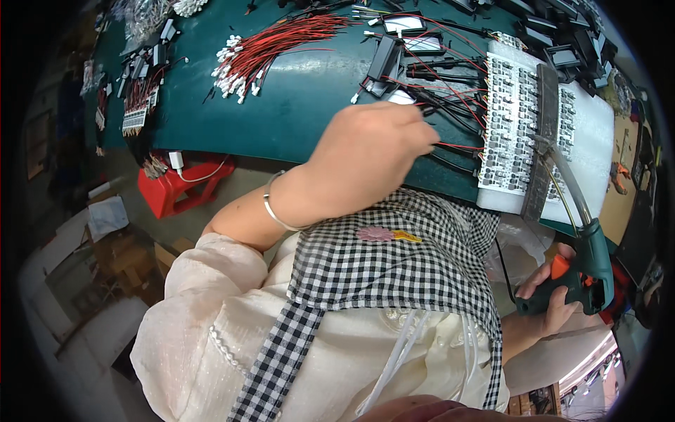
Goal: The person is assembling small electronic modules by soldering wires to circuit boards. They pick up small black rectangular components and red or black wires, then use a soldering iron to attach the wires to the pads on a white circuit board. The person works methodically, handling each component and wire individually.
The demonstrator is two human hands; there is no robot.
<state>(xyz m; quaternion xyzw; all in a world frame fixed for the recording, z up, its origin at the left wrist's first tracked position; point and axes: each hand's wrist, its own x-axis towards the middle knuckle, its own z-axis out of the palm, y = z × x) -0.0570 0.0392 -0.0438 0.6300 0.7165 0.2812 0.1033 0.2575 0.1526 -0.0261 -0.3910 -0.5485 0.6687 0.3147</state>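
left hand curled by the wires, right hand gripping a soldering gun

the left hand point(373, 155) is above the near edge of the green table point(302, 130), left of a sheet of small white circuit boards point(503, 116). its fingers are bent inward and bunched together, close to thin red and black wires point(450, 104) that run left from the boards; i cannot tell whether they pinch 1 of them.

the right hand point(557, 313), at the near right, is wrapped around the handle of a dark green soldering gun point(596, 260) with an orange trigger point(559, 267). the gun's metal tube points far and left, its end over the dark bar point(546, 91) that lies across the boards; whether it touches, i cannot tell.

the boards lie on a white foam block point(594, 141) at the right of the table. just left of them, small black cases point(383, 60) lie among the wires, and more are heaped at the far right. a bundle of red wires point(292, 49) with white plugs point(228, 67) lies far left of the boards. a red stool point(158, 193) stands at the left, below the table's near edge.
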